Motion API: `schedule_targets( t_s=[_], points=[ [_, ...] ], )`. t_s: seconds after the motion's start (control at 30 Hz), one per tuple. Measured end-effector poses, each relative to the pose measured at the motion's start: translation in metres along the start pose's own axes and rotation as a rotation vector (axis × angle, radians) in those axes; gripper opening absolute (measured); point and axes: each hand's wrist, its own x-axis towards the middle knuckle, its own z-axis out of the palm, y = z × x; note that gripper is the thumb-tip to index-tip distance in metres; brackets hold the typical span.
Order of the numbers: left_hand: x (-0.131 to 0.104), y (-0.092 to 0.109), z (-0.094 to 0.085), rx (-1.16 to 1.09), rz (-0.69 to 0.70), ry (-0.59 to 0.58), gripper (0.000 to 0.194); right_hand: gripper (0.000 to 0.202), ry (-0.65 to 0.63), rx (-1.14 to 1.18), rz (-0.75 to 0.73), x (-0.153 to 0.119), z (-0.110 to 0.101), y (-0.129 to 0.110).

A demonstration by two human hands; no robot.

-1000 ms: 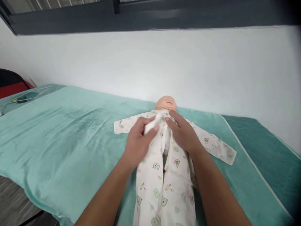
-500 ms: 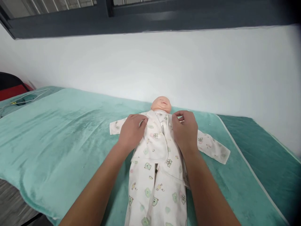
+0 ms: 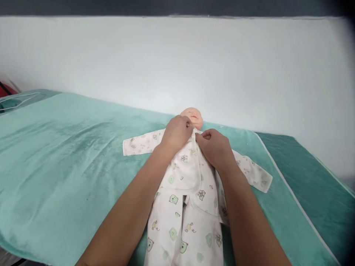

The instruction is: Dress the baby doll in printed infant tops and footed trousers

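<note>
White wall (image 3: 249, 74) fills the top; window frame, seen earlier, now nearly out of view. Soft teal plush blanket (image 3: 61, 155) covers the bed, w/ darker green cover (image 3: 310, 173) at 3 o'clock. Baby doll in white cotton romper printed w/ small green bears (image 3: 183, 192) lies centre on the blanket, head toward 12 o'clock, sleeves spread to 9 and 3. Both hands have moved up to the collar vs. half a sec ago, when they sat apart on the chest. Left hand (image 3: 177, 133) curls at the neckline, fingers pinching the fabric edge. Right hand (image 3: 215, 147) just beside it, fingers pressed together on the same front edge. No containers in view.
</note>
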Motion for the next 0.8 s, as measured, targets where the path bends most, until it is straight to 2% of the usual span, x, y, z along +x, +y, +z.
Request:
schedule_targets(
  t_s=[0.1, 0.17, 0.27, 0.33, 0.4, 0.57, 0.7, 0.8],
  points=[
    [0.000, -0.006, 0.001, -0.075, -0.044, -0.035, 0.018, 0.017, -0.037, -0.063, 0.013, 0.009, -0.003, -0.004],
    [0.000, -0.007, 0.000, -0.115, -0.069, -0.067, 0.019, 0.019, -0.109, 0.014, 0.049, 0.015, -0.006, -0.004],
    [-0.002, -0.008, -0.002, -0.197, -0.114, -0.004, 0.007, 0.018, -0.200, 0.388, 0.130, 0.022, -0.008, -0.001],
    [-0.002, -0.010, -0.002, -0.248, -0.127, 0.028, 0.003, 0.015, -0.171, 0.626, 0.159, 0.023, -0.005, 0.001],
    [-0.002, -0.012, -0.001, -0.301, -0.117, 0.049, 0.003, 0.014, -0.096, 0.720, 0.153, 0.023, 0.001, 0.000],
    [-0.001, -0.014, 0.001, -0.407, -0.111, 0.126, 0.005, 0.018, -0.010, 0.728, 0.067, 0.020, 0.011, -0.006],
    [-0.003, -0.011, 0.001, -0.447, -0.065, 0.085, 0.007, 0.021, -0.006, 0.681, 0.031, 0.020, 0.010, -0.005],
    [-0.005, -0.011, 0.000, -0.448, -0.046, 0.045, 0.009, 0.022, -0.056, 0.664, -0.002, 0.021, 0.008, 0.000]
  ],
)
